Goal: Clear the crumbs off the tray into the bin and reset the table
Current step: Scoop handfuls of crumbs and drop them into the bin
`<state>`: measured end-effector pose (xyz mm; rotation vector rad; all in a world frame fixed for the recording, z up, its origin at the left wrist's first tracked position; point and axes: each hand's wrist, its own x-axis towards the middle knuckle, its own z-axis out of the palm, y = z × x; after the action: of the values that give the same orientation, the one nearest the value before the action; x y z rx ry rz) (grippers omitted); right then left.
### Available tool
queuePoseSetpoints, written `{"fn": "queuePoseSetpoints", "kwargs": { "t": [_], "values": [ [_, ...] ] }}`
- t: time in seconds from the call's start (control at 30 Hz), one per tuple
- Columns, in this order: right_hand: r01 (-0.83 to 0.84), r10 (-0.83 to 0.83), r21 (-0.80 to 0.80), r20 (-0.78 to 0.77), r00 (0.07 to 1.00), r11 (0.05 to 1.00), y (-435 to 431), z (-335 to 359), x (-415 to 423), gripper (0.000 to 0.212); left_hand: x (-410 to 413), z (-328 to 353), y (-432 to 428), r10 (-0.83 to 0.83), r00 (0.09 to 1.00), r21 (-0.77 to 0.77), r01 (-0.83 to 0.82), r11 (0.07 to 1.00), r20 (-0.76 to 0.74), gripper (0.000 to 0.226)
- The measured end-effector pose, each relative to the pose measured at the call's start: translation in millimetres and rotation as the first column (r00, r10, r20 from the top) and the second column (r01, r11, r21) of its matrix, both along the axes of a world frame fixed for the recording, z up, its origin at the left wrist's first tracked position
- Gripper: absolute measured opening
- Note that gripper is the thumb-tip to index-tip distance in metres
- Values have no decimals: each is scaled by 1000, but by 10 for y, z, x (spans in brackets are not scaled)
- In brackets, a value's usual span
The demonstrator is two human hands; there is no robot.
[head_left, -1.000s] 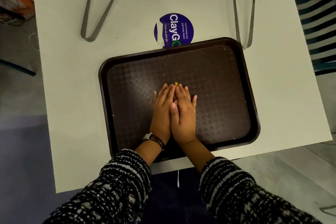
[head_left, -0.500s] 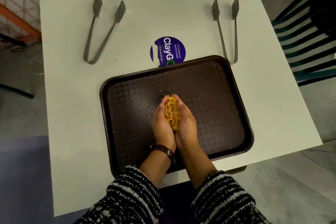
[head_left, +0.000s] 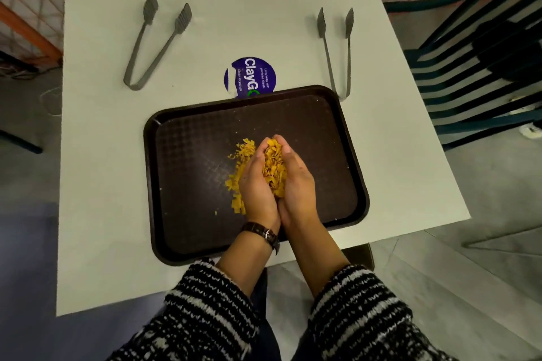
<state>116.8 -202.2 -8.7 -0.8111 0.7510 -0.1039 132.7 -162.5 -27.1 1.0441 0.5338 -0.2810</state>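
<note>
I am at the scooping step. My left hand [head_left: 258,184] and right hand [head_left: 296,182] are cupped together edge to edge, fingers curled up round a heap of yellow crumbs [head_left: 274,167] held between the palms, over the middle of the tray [head_left: 149,184]. A loose scatter [head_left: 239,167] shows just outside my left hand; I cannot tell whether it lies on the tray or is dropping.

No bin is in view. The next move, as I judge it, calls for carrying the load off level with the palms sealed, then gathering the scatter.

Beyond my fingertips the tray's far rim covers part of a blue sticker [head_left: 250,76]. Further out lie the left tongs [head_left: 155,44] and the right tongs [head_left: 337,50]. The near edge of the table [head_left: 96,184] runs under my forearms. There is open floor [head_left: 26,243] to my left and a chair [head_left: 475,67] well off to my right.
</note>
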Motion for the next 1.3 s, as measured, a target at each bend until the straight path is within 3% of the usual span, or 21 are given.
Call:
{"fn": "queuePoseSetpoints", "kwargs": {
  "t": [0.3, 0.47, 0.67, 0.77, 0.9, 1.03, 1.13, 1.3],
  "values": [
    [-54, 54, 10, 38, 998, 998, -747, -12, -1116, 32, -1141, 64, -764, 97, 995, -78, -96, 992, 8, 25],
    [-64, 63, -35, -21, 998, 997, -1198, -108, -1910, 28, -1950, -21, -1231, 136, 987, -128, -147, 981, -90, 28],
    [-10, 8, -14, -114, 993, 1000, -1600, -426, -2586, 24, -2623, -357, -1625, 72, 989, -54, -79, 995, -129, 24],
    [55, -52, 6, -198, 979, 998, -1726, -773, -2812, 25, -2828, -770, -1743, 14, 978, -19, -18, 1000, -210, 18],
    [161, -149, 10, -331, 932, 987, -1856, -1575, -3006, 27, -2986, -1565, -1892, -56, 950, 37, 71, 997, -307, 32],
    [215, -190, 17, -404, 895, 976, -1964, -2488, -3079, 22, -3030, -2424, -2034, -99, 901, 64, 138, 988, -423, 20],
    [247, -218, -3, -482, 849, 969, -2053, -3175, -3040, 18, -2983, -3117, -2120, -132, 885, 179, 233, 956, -447, 13],
    [317, -236, 41, -577, 782, 948, -2201, -4050, -2882, 30, -2841, -4034, -2183, -301, 805, 177, 442, 880, -512, 21]
  ]
}}
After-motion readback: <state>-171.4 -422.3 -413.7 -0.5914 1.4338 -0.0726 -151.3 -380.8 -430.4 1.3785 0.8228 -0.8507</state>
